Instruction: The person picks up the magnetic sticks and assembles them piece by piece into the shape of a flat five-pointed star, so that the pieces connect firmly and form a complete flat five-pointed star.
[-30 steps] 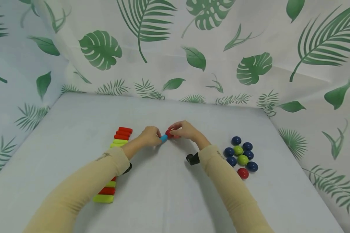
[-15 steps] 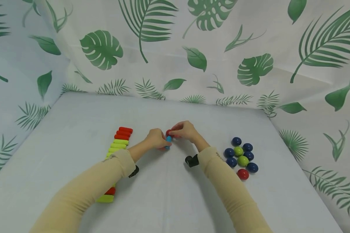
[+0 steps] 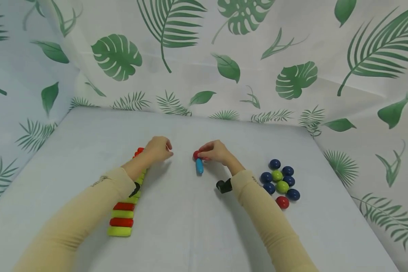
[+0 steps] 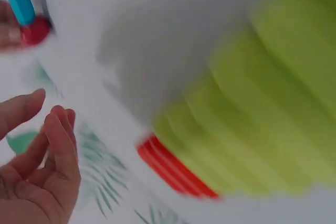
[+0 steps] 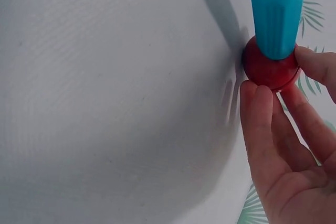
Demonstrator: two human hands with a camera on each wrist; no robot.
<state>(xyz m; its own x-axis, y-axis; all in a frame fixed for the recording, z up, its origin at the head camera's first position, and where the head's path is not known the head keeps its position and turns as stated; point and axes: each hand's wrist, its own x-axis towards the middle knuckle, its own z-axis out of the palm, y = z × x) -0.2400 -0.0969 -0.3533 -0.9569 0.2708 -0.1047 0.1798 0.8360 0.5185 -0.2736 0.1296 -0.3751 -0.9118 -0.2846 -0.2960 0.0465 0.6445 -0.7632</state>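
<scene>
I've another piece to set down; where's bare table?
Bare: the near middle, between the stick row and right sleeve; also the far strip before the leafy backdrop. Crowded: the ball cluster; right hand with red ball, blue stick.

Head view: from high up, facing forward and down across the surface point(image 3: 170, 215). Left-wrist view: close, facing the left hand point(image 4: 47, 182). Right-wrist view: close, facing the right hand point(image 5: 283, 171). Shared by all: red ball point(image 5: 268, 71), blue peg point(image 5: 276, 17).

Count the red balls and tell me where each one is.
2: one red ball in the right hand, touching the blue stick; another red ball at the near end of the ball group on the right. The sleeves could hide more.
</scene>
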